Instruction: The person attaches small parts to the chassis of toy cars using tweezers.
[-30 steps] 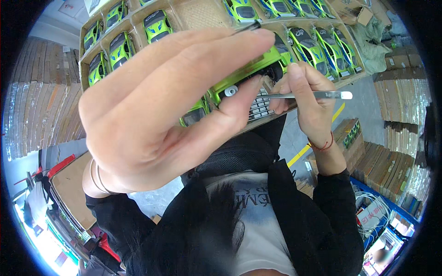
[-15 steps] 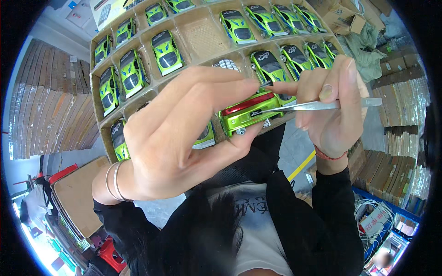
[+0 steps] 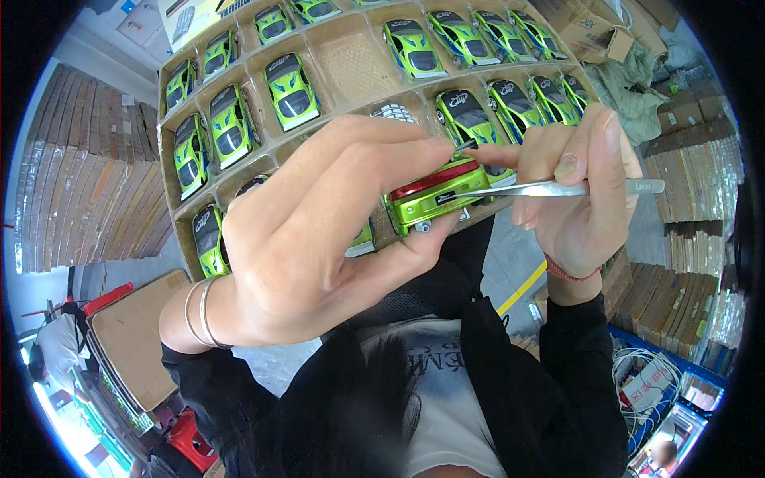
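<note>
My left hand [image 3: 319, 231] grips a small green toy car [image 3: 434, 201] with a red part along its upper edge, turned on its side close to the camera. My right hand [image 3: 578, 187] pinches metal tweezers [image 3: 550, 189] whose tips touch a small dark sticker on the car's side. Behind both hands lies a cardboard tray [image 3: 351, 68] with divided cells, most holding a green toy car [image 3: 291, 89] with a dark windscreen. One cell near the tray's middle holds no car.
Stacks of flattened brown cardboard [image 3: 76, 183] rise on the left and at the right [image 3: 701, 183]. A brown box [image 3: 131, 338] sits at lower left beside a red stool [image 3: 187, 442]. A yellow floor line [image 3: 522, 288] runs under my right wrist. My dark jacket fills the bottom.
Both hands have drawn back from the camera and the car has rolled, its red edge now uppermost. The tweezers have shifted right and lie flatter against the car's side.
</note>
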`<move>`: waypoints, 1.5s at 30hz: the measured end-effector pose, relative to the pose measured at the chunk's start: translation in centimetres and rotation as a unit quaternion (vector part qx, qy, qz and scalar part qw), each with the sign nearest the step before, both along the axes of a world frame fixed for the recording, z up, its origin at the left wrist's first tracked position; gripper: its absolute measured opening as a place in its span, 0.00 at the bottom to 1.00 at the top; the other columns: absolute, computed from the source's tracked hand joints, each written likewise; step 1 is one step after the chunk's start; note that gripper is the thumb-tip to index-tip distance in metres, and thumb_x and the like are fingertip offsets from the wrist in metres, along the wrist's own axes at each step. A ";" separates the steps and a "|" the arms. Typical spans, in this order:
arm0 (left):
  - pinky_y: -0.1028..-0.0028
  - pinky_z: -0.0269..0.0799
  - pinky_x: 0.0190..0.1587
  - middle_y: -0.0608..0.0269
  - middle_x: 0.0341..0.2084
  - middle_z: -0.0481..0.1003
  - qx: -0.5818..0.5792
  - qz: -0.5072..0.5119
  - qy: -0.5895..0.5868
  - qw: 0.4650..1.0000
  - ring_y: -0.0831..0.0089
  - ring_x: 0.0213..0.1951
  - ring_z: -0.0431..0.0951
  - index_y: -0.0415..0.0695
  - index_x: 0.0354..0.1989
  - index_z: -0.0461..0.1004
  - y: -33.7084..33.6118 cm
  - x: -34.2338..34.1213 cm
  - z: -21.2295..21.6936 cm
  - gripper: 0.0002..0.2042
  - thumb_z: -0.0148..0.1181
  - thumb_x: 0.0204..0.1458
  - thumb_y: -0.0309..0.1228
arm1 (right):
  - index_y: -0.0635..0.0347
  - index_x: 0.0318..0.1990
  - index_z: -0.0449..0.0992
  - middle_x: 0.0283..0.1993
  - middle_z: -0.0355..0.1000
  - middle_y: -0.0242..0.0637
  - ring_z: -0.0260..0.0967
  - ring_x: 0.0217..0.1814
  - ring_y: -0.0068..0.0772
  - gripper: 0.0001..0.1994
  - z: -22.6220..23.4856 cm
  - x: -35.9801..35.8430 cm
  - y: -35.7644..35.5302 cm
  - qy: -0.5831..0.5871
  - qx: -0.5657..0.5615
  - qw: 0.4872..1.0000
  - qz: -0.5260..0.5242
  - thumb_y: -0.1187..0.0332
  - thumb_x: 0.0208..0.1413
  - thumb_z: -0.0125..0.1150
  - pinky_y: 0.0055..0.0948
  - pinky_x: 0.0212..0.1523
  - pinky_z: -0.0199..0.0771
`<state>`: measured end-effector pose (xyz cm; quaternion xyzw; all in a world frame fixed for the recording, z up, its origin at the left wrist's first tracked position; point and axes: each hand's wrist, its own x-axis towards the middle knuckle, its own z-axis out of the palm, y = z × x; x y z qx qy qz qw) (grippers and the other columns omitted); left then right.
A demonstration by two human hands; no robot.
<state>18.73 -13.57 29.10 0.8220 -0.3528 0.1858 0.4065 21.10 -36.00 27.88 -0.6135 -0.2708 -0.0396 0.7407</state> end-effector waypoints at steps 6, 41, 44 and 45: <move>0.67 0.78 0.42 0.44 0.42 0.78 -0.075 -0.025 0.006 0.997 0.59 0.42 0.82 0.35 0.44 0.74 -0.6 -0.1 -0.9 0.21 0.75 0.40 0.18 | 0.53 0.29 0.61 0.14 0.64 0.38 0.60 0.13 0.22 0.19 0.3 -0.1 0.2 0.017 -0.005 1.000 -0.019 0.58 0.73 0.28 0.48 0.50 0.81; 0.63 0.75 0.49 0.53 0.52 0.77 0.295 0.047 0.115 0.948 0.53 0.49 0.79 0.43 0.45 0.79 7.3 9.5 -3.6 0.16 0.66 0.45 0.21 | 0.61 0.30 0.67 0.21 0.68 0.40 0.67 0.21 0.28 0.20 -5.0 0.9 -1.1 0.171 -0.013 0.985 -0.013 0.60 0.72 0.36 0.47 0.50 0.78; 0.64 0.75 0.50 0.56 0.53 0.77 0.335 0.097 0.072 0.935 0.55 0.50 0.79 0.43 0.44 0.79 6.7 8.8 -3.6 0.14 0.63 0.47 0.18 | 0.61 0.29 0.67 0.21 0.69 0.41 0.67 0.21 0.28 0.20 -5.0 0.9 -0.8 0.162 -0.024 0.986 -0.021 0.60 0.72 0.37 0.48 0.50 0.78; 0.65 0.76 0.48 0.58 0.53 0.77 0.303 0.111 0.024 0.946 0.56 0.48 0.80 0.43 0.43 0.79 6.6 8.6 -3.4 0.13 0.62 0.48 0.18 | 0.61 0.29 0.67 0.21 0.69 0.41 0.67 0.21 0.28 0.20 -5.3 0.9 -0.9 0.164 -0.025 0.986 -0.024 0.60 0.72 0.37 0.48 0.50 0.78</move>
